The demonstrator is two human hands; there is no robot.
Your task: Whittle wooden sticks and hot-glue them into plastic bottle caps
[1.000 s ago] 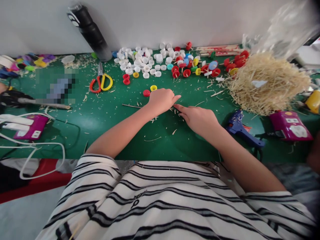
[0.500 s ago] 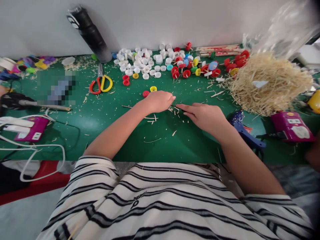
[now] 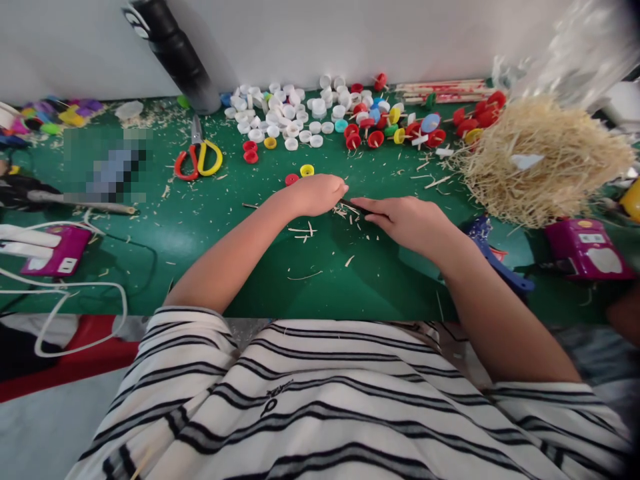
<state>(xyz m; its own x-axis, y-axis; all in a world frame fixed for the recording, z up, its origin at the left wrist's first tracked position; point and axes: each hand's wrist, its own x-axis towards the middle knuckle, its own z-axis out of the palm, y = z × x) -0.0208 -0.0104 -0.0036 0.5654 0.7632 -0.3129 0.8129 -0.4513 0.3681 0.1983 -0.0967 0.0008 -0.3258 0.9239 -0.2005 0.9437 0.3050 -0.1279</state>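
Pale shavings [image 3: 310, 229] lie on the near side of the left hand [image 3: 321, 195] and right hand [image 3: 411, 224], which are slightly apart. The right is clamped on a thin dark tool [image 3: 356, 207] pointing toward the left, whose curled grip is hidden. Just beyond the left sit a yellow cap [image 3: 307, 171] and a red cap [image 3: 291, 180].

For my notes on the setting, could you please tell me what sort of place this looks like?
Likely a craft workspace: white caps, a pile of straw-like strands and what seems a blue glue gun share the green tabletop.
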